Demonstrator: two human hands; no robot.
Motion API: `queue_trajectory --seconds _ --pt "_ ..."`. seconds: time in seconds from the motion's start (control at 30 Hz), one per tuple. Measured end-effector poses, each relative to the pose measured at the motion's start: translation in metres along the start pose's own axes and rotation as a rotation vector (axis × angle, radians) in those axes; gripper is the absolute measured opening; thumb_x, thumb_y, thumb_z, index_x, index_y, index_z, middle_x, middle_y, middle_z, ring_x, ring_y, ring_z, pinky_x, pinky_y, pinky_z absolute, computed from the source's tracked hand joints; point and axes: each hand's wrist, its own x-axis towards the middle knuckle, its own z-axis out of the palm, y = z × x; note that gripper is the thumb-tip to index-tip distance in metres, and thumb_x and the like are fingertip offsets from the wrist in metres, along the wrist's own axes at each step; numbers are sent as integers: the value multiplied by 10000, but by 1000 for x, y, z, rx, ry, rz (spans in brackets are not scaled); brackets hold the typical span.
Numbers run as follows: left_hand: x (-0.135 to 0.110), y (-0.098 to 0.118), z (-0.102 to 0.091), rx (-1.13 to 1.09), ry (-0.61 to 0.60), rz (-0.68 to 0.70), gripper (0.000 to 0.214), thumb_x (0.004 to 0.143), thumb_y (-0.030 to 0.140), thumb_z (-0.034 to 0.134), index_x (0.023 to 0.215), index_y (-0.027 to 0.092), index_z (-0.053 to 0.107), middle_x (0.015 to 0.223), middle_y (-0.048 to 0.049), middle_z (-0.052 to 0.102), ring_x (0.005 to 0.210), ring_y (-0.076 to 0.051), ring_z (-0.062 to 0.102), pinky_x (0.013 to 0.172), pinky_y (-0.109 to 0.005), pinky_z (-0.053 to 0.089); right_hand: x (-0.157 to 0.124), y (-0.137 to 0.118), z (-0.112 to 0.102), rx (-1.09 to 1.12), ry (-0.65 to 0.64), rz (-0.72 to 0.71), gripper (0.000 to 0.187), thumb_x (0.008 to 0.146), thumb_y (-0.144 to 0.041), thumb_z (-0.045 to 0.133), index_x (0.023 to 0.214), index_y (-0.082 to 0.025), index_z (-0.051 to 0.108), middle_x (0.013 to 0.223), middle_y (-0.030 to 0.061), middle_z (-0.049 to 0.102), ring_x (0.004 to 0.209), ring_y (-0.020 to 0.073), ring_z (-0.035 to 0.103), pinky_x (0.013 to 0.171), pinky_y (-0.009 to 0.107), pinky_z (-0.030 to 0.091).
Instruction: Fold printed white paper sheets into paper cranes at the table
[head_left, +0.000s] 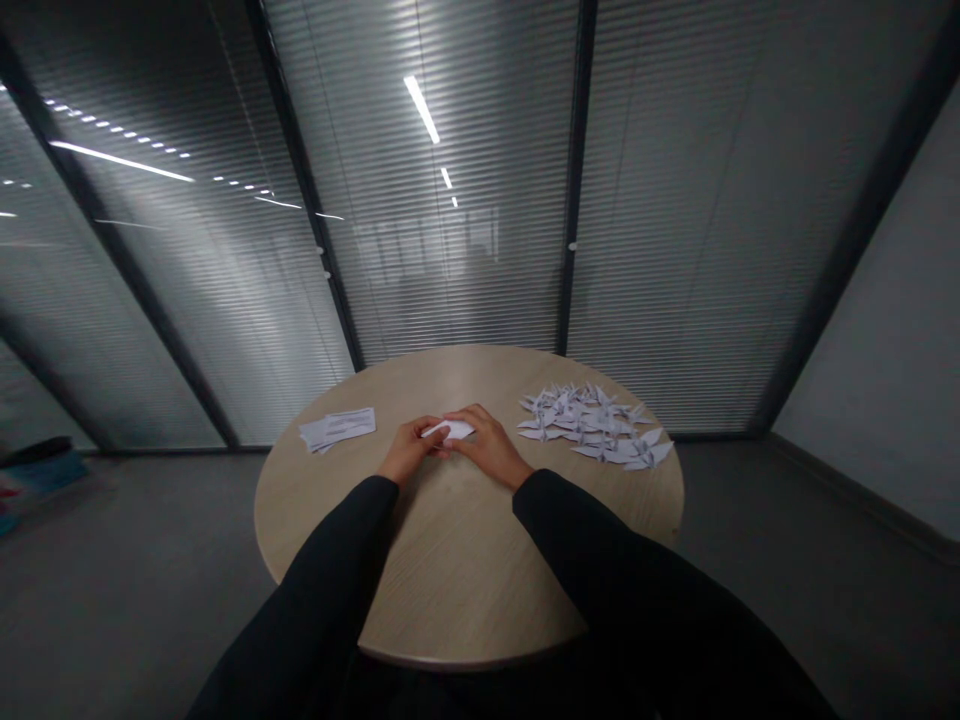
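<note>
The left hand [409, 450] and right hand [489, 447] pinched folded white paper [448, 430] between them. Paper cranes [592, 425] lay right of the grip, stacked paper slips [337, 428] left.

A round wooden table [457, 590] carries folded paper cranes [592, 428] and stacked paper slips [337, 428].

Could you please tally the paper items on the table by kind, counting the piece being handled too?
Origami paper cranes: about 15 (they overlap, so the count is uncertain)
Stack of paper sheets: 1
Folded white paper: 1
Total: about 17
</note>
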Motion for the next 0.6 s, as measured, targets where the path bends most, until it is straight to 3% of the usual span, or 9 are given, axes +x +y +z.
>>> queue_trajectory --seconds 0.37,0.6 --pt "2 -3 0 -14 18 12 395 601 398 727 845 100 642 754 -33 621 629 -126 578 597 -284 521 0 0 0 3 14 -8 275 730 -200 672 1003 -200 631 953 42 582 919 163 558 856 317 443" --pt "1 -2 1 -10 -27 -36 400 587 397 740 844 113 628 766 -50 662 663 -169 639 600 -287 516 1 4 -1 22 39 -31 143 781 -219 614 919 -197 644 917 42 589 888 155 559 829 306 445"
